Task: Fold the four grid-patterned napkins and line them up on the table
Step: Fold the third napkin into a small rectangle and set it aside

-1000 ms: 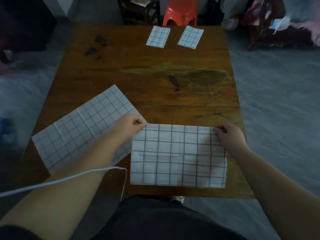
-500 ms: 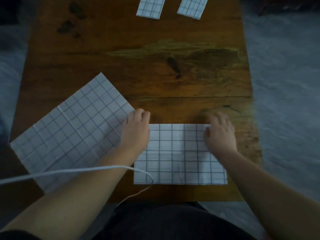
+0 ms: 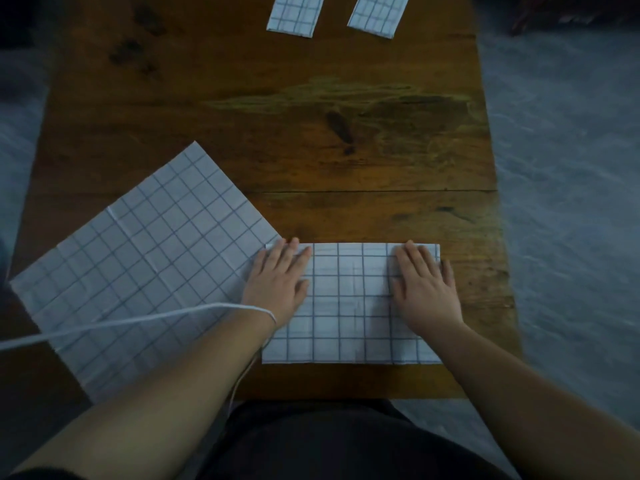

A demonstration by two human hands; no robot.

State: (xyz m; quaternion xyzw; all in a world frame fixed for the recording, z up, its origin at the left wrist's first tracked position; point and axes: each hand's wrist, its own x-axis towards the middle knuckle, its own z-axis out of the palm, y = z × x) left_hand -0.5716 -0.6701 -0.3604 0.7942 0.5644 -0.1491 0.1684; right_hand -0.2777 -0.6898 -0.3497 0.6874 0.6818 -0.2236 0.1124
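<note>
A half-folded grid napkin [image 3: 349, 306] lies as a wide rectangle at the near edge of the wooden table [image 3: 311, 133]. My left hand [image 3: 278, 282] lies flat with straight fingers on its left end. My right hand [image 3: 424, 285] presses flat on its right end. An unfolded grid napkin [image 3: 145, 258] lies spread at an angle to the left, its corner touching the folded one. Two small folded napkins sit at the far edge, one on the left [image 3: 294, 12] and one on the right [image 3: 379, 13], cut off by the frame.
A white cord [image 3: 121, 322] runs from the left across my left wrist and hangs down toward my lap. Grey floor [image 3: 561, 168] surrounds the table on both sides. Bare wood with dark stains lies between the near and far napkins.
Both hands let go of the napkin's far corners and flattened onto it, sliding inward along the top. The camera tilted down, so the far napkins are now at the top edge.
</note>
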